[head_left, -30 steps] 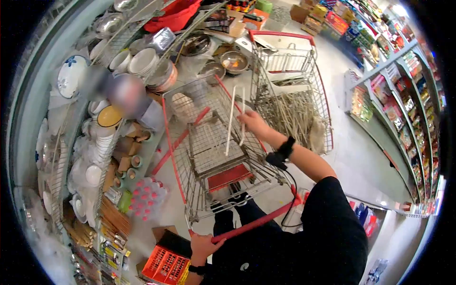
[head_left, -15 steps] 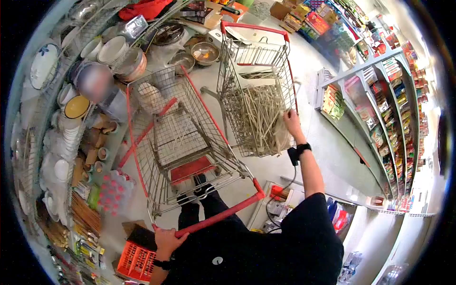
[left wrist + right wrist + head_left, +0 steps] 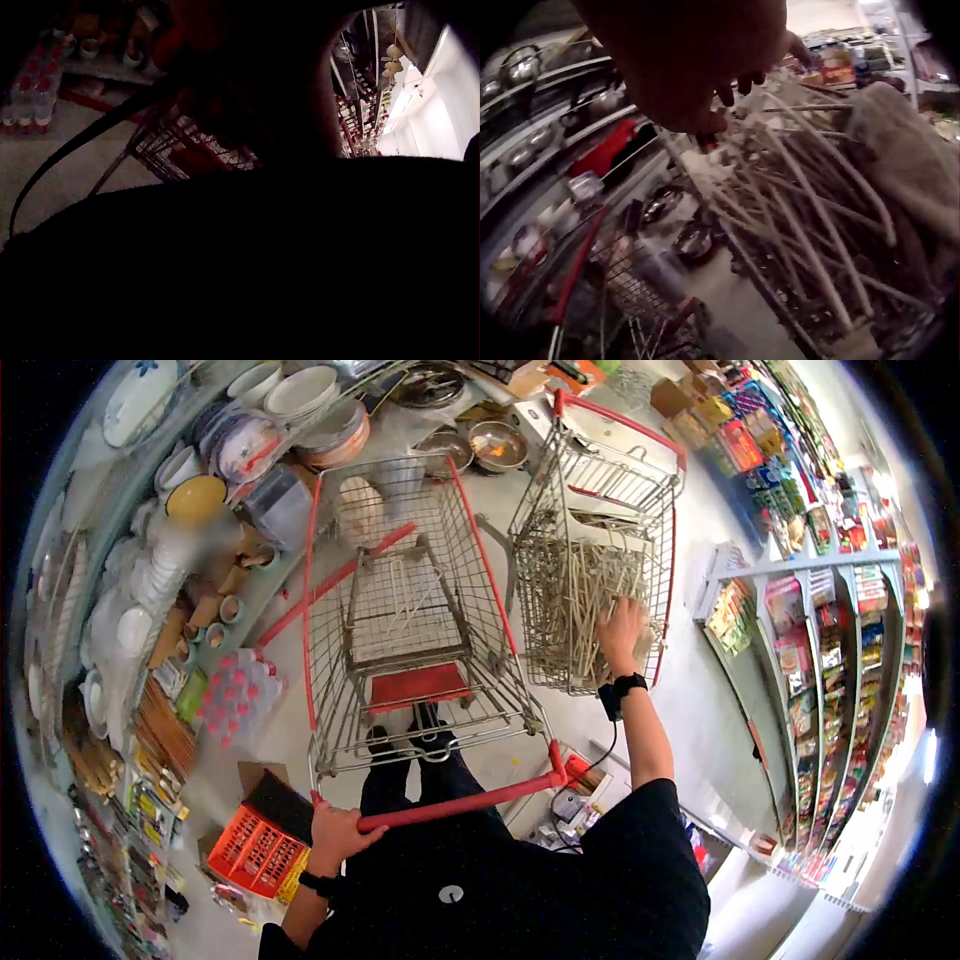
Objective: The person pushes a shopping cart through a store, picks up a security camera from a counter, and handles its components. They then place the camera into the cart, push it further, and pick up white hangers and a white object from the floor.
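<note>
My left hand [image 3: 338, 834] grips the left end of the red handle [image 3: 470, 804] of the near, almost empty cart. A few thin white rods [image 3: 398, 595] lie in its wire basket. Over the second cart, my right hand [image 3: 622, 632] reaches down onto a heap of pale, thin rods [image 3: 572, 585]. In the right wrist view the right hand [image 3: 697, 60] hangs above the rods [image 3: 810, 195], fingers slightly bent and pointing down, with nothing clearly held. A cloudy plastic bag [image 3: 907, 142] lies beside them. The left wrist view is mostly dark.
Shelves of bowls [image 3: 300, 392] and dishes run along the left. Metal pans [image 3: 497, 446] stand on the floor beyond the carts. An orange crate [image 3: 258, 852] and pink-capped bottles [image 3: 238, 695] are at the lower left; packet shelves [image 3: 800, 650] stand on the right.
My right hand has moved from above the near cart to the second cart's heap. The bent white rod it held is no longer visible in it. My left hand still grips the handle.
</note>
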`<state>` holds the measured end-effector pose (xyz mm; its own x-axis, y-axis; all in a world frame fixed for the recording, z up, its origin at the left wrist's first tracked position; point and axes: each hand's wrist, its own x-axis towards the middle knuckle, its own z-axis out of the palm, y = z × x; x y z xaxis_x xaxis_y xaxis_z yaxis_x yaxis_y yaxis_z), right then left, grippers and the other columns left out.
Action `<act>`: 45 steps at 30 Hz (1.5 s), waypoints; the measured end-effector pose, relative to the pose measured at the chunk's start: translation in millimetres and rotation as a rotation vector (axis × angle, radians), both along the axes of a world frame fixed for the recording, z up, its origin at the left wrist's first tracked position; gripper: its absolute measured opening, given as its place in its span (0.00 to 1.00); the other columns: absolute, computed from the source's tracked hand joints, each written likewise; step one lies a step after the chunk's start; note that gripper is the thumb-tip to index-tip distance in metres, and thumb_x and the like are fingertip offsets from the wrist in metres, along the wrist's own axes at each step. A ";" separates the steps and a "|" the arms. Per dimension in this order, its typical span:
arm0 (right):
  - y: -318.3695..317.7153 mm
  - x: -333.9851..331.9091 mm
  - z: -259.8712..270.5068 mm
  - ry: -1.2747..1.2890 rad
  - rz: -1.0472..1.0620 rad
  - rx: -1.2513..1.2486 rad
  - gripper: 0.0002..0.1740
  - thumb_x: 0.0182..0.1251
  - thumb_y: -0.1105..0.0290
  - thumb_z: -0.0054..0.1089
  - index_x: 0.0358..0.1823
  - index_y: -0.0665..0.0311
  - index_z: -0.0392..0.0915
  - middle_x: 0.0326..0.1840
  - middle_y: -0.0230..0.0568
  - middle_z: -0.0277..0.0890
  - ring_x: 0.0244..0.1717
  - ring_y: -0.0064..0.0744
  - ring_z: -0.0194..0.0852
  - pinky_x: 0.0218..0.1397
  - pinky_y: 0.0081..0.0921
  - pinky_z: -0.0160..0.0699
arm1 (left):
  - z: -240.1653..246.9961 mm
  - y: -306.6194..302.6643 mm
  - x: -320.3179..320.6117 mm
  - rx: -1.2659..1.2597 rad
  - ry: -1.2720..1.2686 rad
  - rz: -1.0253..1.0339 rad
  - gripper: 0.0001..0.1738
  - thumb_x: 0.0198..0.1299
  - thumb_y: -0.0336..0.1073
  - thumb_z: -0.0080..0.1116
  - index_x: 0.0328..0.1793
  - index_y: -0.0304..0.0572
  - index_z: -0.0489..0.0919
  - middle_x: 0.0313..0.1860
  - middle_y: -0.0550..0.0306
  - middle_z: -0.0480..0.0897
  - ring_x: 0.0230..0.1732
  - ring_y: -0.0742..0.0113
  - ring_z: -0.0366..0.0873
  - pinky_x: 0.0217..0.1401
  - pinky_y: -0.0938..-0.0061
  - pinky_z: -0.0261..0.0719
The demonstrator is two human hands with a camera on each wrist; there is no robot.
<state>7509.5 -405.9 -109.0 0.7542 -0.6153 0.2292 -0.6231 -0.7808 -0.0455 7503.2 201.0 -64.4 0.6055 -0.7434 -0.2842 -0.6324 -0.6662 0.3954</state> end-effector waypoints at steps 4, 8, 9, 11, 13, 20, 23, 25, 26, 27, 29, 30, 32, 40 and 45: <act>55.2 89.8 20.9 0.011 0.393 0.361 0.12 0.56 0.67 0.58 0.40 0.63 0.74 0.41 0.47 0.75 0.46 0.52 0.73 0.48 0.43 0.73 | 6.0 -3.9 4.9 0.046 0.042 0.000 0.34 0.45 0.70 0.58 0.14 0.43 0.77 0.09 0.52 0.73 0.14 0.55 0.71 0.36 0.64 0.68; 155.9 179.0 23.3 0.267 0.669 0.559 0.11 0.57 0.64 0.53 0.37 0.62 0.75 0.38 0.49 0.78 0.42 0.52 0.77 0.43 0.46 0.76 | 12.5 -7.3 10.7 0.099 0.067 -0.011 0.35 0.46 0.71 0.56 0.14 0.43 0.77 0.08 0.52 0.72 0.14 0.56 0.71 0.36 0.65 0.68; 177.8 197.4 10.5 0.357 0.792 0.517 0.12 0.55 0.63 0.54 0.37 0.63 0.75 0.36 0.51 0.78 0.42 0.52 0.77 0.43 0.47 0.77 | 10.1 -5.9 9.5 0.104 0.095 -0.002 0.36 0.45 0.71 0.56 0.14 0.43 0.77 0.08 0.52 0.72 0.13 0.56 0.71 0.35 0.65 0.68; 219.9 223.4 -24.4 0.430 0.863 0.537 0.13 0.55 0.63 0.56 0.37 0.64 0.76 0.35 0.49 0.79 0.42 0.52 0.78 0.42 0.47 0.77 | 5.7 -4.9 10.2 0.129 0.143 0.008 0.36 0.45 0.72 0.56 0.14 0.43 0.77 0.08 0.52 0.73 0.13 0.56 0.72 0.34 0.64 0.69; 245.6 244.0 -96.4 0.559 0.945 0.415 0.12 0.59 0.63 0.56 0.38 0.65 0.77 0.34 0.46 0.79 0.39 0.50 0.79 0.40 0.48 0.77 | 3.4 -5.2 12.4 0.171 0.192 0.003 0.36 0.44 0.72 0.56 0.13 0.43 0.76 0.09 0.52 0.73 0.13 0.56 0.73 0.32 0.63 0.70; 256.9 253.5 -260.8 1.033 0.798 0.288 0.13 0.66 0.68 0.54 0.49 0.64 0.74 0.51 0.47 0.74 0.52 0.44 0.71 0.54 0.49 0.70 | -4.5 -4.5 23.6 0.380 0.418 -0.101 0.38 0.45 0.75 0.52 0.16 0.44 0.78 0.14 0.52 0.79 0.20 0.58 0.80 0.37 0.62 0.76; 246.6 247.1 -298.4 0.939 0.903 0.167 0.20 0.64 0.67 0.57 0.57 0.64 0.69 0.59 0.48 0.69 0.59 0.45 0.66 0.61 0.52 0.67 | -20.8 8.6 8.5 0.340 0.523 -0.023 0.36 0.44 0.74 0.54 0.19 0.45 0.78 0.16 0.52 0.79 0.22 0.58 0.80 0.38 0.65 0.76; 242.0 243.2 -324.0 0.915 0.988 0.044 0.25 0.63 0.67 0.59 0.60 0.64 0.66 0.61 0.48 0.67 0.61 0.46 0.66 0.63 0.52 0.66 | -18.9 7.1 15.2 0.404 0.578 -0.085 0.28 0.44 0.66 0.58 0.21 0.48 0.80 0.19 0.56 0.81 0.25 0.60 0.81 0.34 0.67 0.74; 241.0 241.9 -335.9 0.923 0.979 0.060 0.26 0.63 0.67 0.60 0.61 0.64 0.64 0.61 0.49 0.67 0.61 0.47 0.65 0.63 0.51 0.66 | -18.6 7.0 17.0 0.437 0.607 -0.118 0.24 0.43 0.62 0.60 0.22 0.50 0.80 0.21 0.57 0.81 0.27 0.61 0.81 0.32 0.68 0.73; 241.8 241.8 -339.4 0.935 0.971 0.077 0.28 0.62 0.67 0.60 0.62 0.65 0.63 0.60 0.49 0.68 0.62 0.47 0.65 0.62 0.51 0.66 | -32.9 22.3 -9.0 0.221 0.401 -0.011 0.33 0.41 0.72 0.58 0.17 0.47 0.76 0.12 0.55 0.76 0.17 0.60 0.76 0.31 0.65 0.73; 240.5 237.2 -355.3 0.906 1.000 0.085 0.28 0.61 0.68 0.61 0.61 0.66 0.63 0.59 0.51 0.69 0.61 0.46 0.66 0.62 0.49 0.67 | -39.5 29.9 -22.1 0.127 0.305 0.049 0.32 0.39 0.71 0.60 0.14 0.49 0.73 0.11 0.57 0.74 0.14 0.62 0.73 0.29 0.66 0.71; 240.8 233.6 -365.3 0.856 1.024 0.042 0.25 0.62 0.68 0.59 0.60 0.66 0.64 0.55 0.49 0.71 0.58 0.46 0.67 0.60 0.50 0.68 | -39.5 27.5 -22.1 0.078 0.251 0.079 0.32 0.39 0.71 0.61 0.13 0.50 0.71 0.10 0.57 0.73 0.13 0.63 0.72 0.27 0.66 0.69; 239.1 228.0 -381.9 0.751 1.064 -0.046 0.21 0.64 0.67 0.55 0.57 0.64 0.67 0.48 0.46 0.75 0.53 0.44 0.71 0.56 0.50 0.69 | -40.7 24.1 -18.8 0.081 0.228 0.059 0.33 0.36 0.70 0.63 0.10 0.53 0.65 0.07 0.60 0.67 0.12 0.65 0.68 0.26 0.68 0.67; 226.9 225.4 -380.7 0.718 1.182 0.117 0.17 0.58 0.69 0.58 0.48 0.67 0.75 0.42 0.45 0.78 0.49 0.41 0.74 0.48 0.42 0.75 | -34.6 21.7 -6.9 0.005 0.263 0.079 0.29 0.39 0.64 0.66 0.15 0.51 0.67 0.11 0.60 0.68 0.14 0.65 0.69 0.25 0.68 0.67; 224.4 223.8 -379.3 0.748 1.187 0.069 0.10 0.60 0.71 0.54 0.40 0.67 0.79 0.41 0.47 0.78 0.46 0.41 0.76 0.41 0.39 0.80 | -14.8 11.1 11.0 0.270 0.416 -0.034 0.18 0.40 0.55 0.62 0.22 0.50 0.75 0.17 0.60 0.75 0.21 0.61 0.76 0.25 0.66 0.73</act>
<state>7733.2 -181.5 -488.4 0.7535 0.4729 -0.4567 0.5043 -0.8615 -0.0601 7514.3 212.1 -79.2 0.3766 -0.6269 -0.6820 -0.4804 -0.7617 0.4348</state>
